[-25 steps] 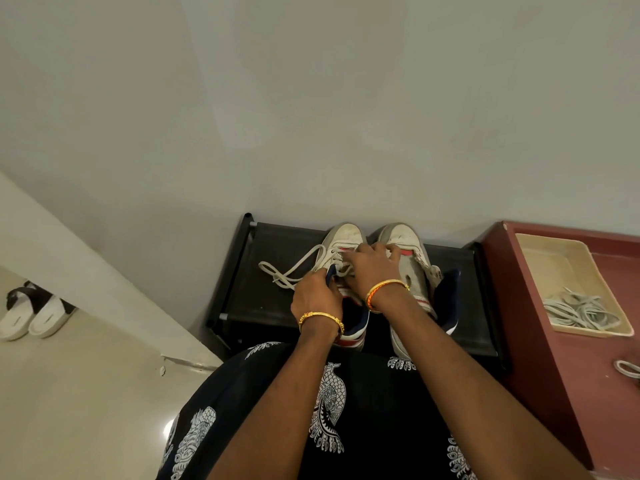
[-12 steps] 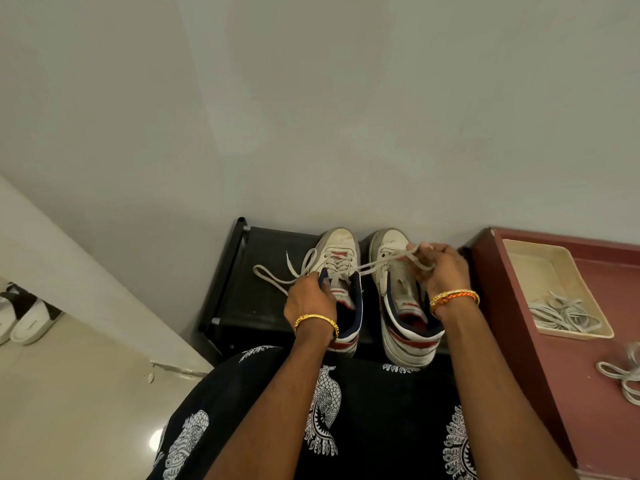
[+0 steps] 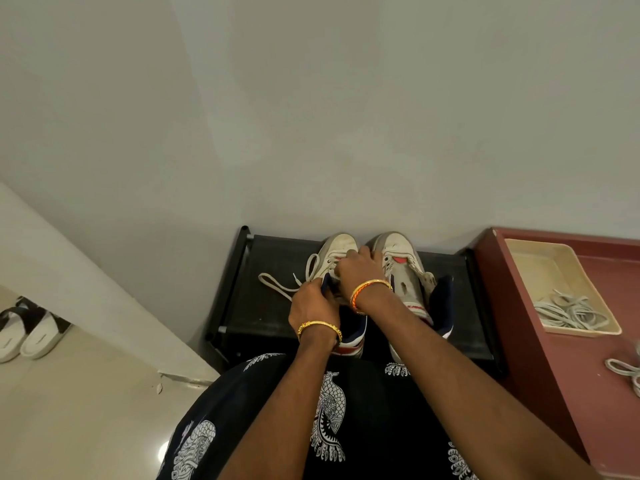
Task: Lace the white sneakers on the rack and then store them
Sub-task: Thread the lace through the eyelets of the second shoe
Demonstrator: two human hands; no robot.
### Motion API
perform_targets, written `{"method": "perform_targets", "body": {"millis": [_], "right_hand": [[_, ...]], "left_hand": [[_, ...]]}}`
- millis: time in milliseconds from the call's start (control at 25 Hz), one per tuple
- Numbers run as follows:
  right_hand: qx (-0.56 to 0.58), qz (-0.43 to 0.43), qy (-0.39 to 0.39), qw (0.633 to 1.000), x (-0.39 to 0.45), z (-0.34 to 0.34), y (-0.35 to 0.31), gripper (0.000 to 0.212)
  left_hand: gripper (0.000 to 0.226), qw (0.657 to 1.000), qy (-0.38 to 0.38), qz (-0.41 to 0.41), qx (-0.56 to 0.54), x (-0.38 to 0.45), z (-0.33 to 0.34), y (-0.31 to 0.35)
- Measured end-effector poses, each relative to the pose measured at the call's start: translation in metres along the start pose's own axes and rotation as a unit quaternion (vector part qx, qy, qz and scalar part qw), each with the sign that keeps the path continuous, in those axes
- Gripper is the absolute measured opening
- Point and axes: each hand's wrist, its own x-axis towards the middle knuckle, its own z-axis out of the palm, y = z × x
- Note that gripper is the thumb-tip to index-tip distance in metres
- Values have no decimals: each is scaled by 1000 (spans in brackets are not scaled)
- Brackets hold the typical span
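Black shoe rack (image 3: 277, 306): low, set against the wall, at 12 o'clock from the person's lap.

Left sneaker (image 3: 341, 252): white with navy and red trim, on the rack top, toe toward the wall. Partly covered by both hands.

Right sneaker (image 3: 403, 268): same pattern, just beside the first at its 3 o'clock, toe toward the wall, tongue showing a red patch, eyelets unlaced where visible.

White lace (image 3: 277, 284): threaded in the left sneaker, a loose loop and a free end trailing over the rack top toward 9 o'clock.

Left hand (image 3: 311, 304): gold bangle at the wrist, fingers curled on the collar of the left sneaker, gripping it.

Right hand (image 3: 360, 271): orange and gold bangle at the wrist, reaching across over the left sneaker's lacing; fingers bent down onto it, what they pinch cannot be told.

Red counter (image 3: 571, 375): at 3 o'clock of the rack, touching it.

Cream tray (image 3: 540, 258): on the counter, holding a heap of spare laces (image 3: 571, 311).

Loose lace (image 3: 627, 370): on the counter at the frame edge.

Sandals (image 3: 31, 336): white and black pair on the floor, at 9 o'clock, well apart.
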Motion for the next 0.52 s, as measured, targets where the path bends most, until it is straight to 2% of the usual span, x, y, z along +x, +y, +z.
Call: {"method": "perform_targets", "body": {"millis": [200, 280, 320, 360, 400, 480, 520], "right_hand": [[125, 68, 26, 989, -13, -15, 23, 34], [271, 127, 76, 951, -22, -24, 46, 21], [376, 172, 91, 906, -25, -25, 60, 16], [493, 219, 94, 836, -28, -25, 74, 15], [608, 255, 89, 746, -32, -22, 86, 15], [791, 277, 62, 542, -39, -14, 96, 15], [843, 269, 48, 463, -41, -13, 94, 19]], "left_hand": [[22, 1000, -3, 2, 7, 2, 1, -1], [23, 1000, -3, 1, 21, 2, 0, -1], [23, 1000, -1, 0, 26, 2, 0, -1], [23, 1000, 0, -1, 27, 2, 0, -1], [24, 1000, -1, -1, 25, 3, 1, -2], [24, 1000, -6, -5, 18, 2, 2, 0], [24, 1000, -7, -7, 16, 2, 2, 0]]}}
